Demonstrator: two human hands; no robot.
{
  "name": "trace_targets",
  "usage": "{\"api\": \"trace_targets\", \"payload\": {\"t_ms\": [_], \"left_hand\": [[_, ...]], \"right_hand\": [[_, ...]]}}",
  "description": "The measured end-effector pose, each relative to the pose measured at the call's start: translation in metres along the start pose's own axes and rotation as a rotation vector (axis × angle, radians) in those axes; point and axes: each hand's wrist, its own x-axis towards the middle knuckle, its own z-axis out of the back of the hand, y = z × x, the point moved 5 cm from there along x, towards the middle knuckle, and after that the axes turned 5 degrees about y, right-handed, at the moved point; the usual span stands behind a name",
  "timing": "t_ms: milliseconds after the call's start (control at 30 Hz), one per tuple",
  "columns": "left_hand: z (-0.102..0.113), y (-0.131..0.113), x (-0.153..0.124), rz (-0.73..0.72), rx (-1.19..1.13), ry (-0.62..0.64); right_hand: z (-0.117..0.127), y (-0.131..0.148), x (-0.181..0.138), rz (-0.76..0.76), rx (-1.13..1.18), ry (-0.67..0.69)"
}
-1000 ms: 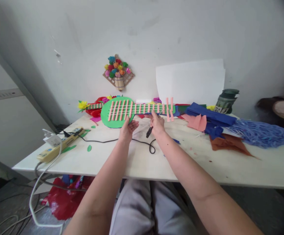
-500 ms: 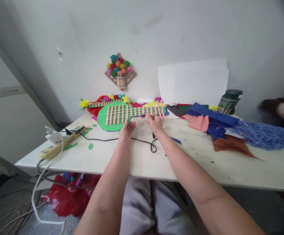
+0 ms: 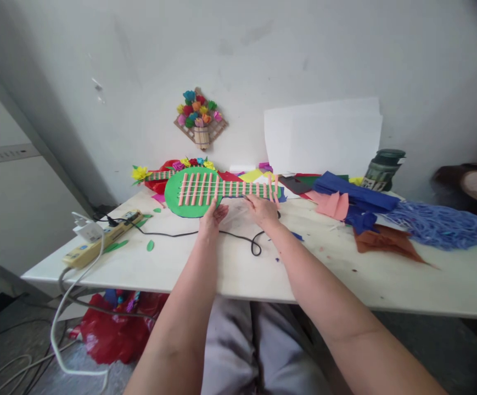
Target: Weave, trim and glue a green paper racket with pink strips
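Observation:
A green craft lute (image 3: 173, 193), with a rounded body, pink strips across its face and pale strings, is raised above the table in front of me. At the lower edge of the body, near where the neck starts, my left hand (image 3: 213, 215) grips it with the thumb on the front face. My right hand (image 3: 261, 209) is at the lower edge of the neck, fingers closed against it; their tips are partly hidden. Pink pegs (image 3: 276, 192) stick out at the neck's far end. Behind it lies a second, flower-trimmed lute (image 3: 158, 175), partly covered.
On the left are a power strip (image 3: 77, 255) with a white charger (image 3: 90, 230); a black cord (image 3: 176, 236) crosses the table. Blue folded paper (image 3: 355, 193), a blue shredded bundle (image 3: 448, 225), brown paper (image 3: 386, 242) and a dark bottle (image 3: 384, 170) sit at right.
The neck end of the lute has tipped slightly down, so the lute lies a little more slanted. My right hand has moved slightly down with it; my left hand keeps its hold.

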Motion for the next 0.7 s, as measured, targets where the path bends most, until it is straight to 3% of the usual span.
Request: {"api": "trace_targets", "payload": {"t_ms": [133,333,700], "left_hand": [[-0.0005,0.0004,0.0007,0.006,0.007,0.002],[-0.0016,0.0011,0.0007,0.018,0.012,0.017],[0.0043,-0.0002,0.0018,0.068,-0.002,-0.017]], "right_hand": [[-0.0003,-0.0012,0.0001,-0.028,-0.066,0.053],[0.0046,-0.0027,-0.0022,-0.052,-0.033,-0.049],[-0.0018,-0.0033,-0.0043,-0.042,-0.086,-0.048]]}}
